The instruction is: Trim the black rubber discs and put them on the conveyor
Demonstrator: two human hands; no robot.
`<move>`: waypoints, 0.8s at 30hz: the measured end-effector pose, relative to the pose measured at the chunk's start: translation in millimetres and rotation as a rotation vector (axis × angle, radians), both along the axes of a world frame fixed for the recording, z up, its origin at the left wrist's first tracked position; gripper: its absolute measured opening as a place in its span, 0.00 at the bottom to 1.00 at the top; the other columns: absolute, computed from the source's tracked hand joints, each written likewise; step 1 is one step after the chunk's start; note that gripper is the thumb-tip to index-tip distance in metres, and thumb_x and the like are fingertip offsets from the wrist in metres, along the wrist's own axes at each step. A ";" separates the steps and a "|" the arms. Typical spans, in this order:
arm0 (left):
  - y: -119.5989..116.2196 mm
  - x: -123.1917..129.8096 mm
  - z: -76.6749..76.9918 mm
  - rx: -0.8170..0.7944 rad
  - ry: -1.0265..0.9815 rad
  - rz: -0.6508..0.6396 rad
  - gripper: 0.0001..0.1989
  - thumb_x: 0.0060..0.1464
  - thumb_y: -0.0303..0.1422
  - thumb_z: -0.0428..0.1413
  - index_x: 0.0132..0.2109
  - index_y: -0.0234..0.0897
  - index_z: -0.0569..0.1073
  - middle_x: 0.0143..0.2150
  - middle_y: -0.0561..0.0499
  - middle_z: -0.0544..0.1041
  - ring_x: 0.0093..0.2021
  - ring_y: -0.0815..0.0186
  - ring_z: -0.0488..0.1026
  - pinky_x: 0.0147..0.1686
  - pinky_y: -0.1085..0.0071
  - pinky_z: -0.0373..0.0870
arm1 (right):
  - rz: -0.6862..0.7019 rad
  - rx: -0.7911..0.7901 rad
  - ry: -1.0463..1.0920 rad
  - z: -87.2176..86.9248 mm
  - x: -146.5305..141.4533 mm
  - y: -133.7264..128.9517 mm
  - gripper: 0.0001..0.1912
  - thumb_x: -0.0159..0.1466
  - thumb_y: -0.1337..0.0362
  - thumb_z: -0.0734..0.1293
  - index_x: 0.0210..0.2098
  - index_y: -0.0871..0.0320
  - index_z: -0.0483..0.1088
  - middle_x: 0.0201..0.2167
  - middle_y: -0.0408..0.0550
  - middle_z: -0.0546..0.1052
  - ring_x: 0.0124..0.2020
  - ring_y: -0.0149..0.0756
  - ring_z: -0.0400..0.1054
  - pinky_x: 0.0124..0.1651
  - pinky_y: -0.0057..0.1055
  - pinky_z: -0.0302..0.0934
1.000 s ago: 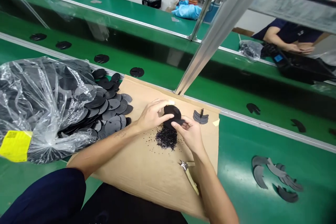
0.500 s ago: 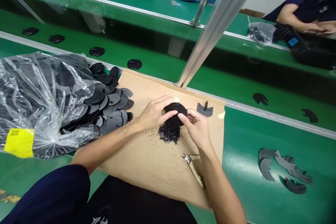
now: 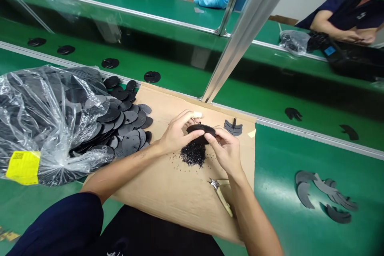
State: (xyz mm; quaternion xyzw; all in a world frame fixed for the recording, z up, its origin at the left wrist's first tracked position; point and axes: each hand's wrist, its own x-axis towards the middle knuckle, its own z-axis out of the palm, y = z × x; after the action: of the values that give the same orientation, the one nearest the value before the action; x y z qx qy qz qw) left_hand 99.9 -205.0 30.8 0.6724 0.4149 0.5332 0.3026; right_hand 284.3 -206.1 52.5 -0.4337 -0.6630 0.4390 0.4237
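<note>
Nearest to the person's body, on the brown sheet (image 3: 156, 192), lies a pair of pliers (image 3: 223, 203) with yellowish handles, just inside the right forearm, and neither hand touches it. A little farther is a small heap of black crumbs (image 3: 193, 156), and over its far side the two hands hold one black disc (image 3: 204, 129), tilted so that it looks thin. The left hand (image 3: 177, 136) pinches it with the thumb on the near side, while the forefinger, wearing a pale cover (image 3: 197, 115), is lifted near the rim; its other fingers are partly hidden, so I cannot tell how they press. The right hand (image 3: 229, 150) pinches the right edge between thumb and bent fingers. I judge that the step in hand is the close handling of this single disc, perhaps turning it; the next move calls for an even, light pinch and a clear view of the rim. Beyond the right hand rest some curved black strips (image 3: 233, 129), and to the left many discs (image 3: 130, 141) spill from a clear bag (image 3: 33, 104). Farther still, single discs (image 3: 152, 77) lie spaced along the green surface (image 3: 183, 84).
</note>
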 end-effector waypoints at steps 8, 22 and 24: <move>-4.0 -7.4 17.5 0.177 -0.017 -0.120 0.13 0.62 0.39 0.63 0.48 0.35 0.79 0.40 0.47 0.79 0.39 0.67 0.76 0.38 0.72 0.75 | 0.043 0.270 -0.020 4.3 3.6 -1.0 0.08 0.68 0.59 0.70 0.39 0.53 0.82 0.37 0.49 0.83 0.38 0.39 0.77 0.43 0.37 0.72; -8.7 -7.4 26.0 0.354 0.072 -0.072 0.08 0.62 0.34 0.64 0.45 0.35 0.79 0.36 0.47 0.82 0.34 0.67 0.77 0.36 0.69 0.75 | 0.066 0.252 -0.057 4.1 4.2 -3.4 0.09 0.68 0.59 0.69 0.40 0.51 0.83 0.38 0.51 0.83 0.39 0.41 0.78 0.44 0.38 0.75; -9.5 -6.8 26.2 0.361 0.080 -0.064 0.08 0.62 0.34 0.64 0.45 0.35 0.79 0.35 0.47 0.82 0.34 0.67 0.77 0.35 0.70 0.75 | 0.074 0.253 -0.041 4.4 4.0 -3.5 0.09 0.68 0.59 0.69 0.39 0.50 0.84 0.37 0.50 0.83 0.39 0.40 0.78 0.44 0.38 0.75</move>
State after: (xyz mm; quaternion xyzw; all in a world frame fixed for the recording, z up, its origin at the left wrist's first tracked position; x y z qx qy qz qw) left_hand 93.1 -214.5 57.0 0.7494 0.3026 0.5618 0.1768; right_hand 288.3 -209.6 56.9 -0.3610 -0.7371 0.3581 0.4452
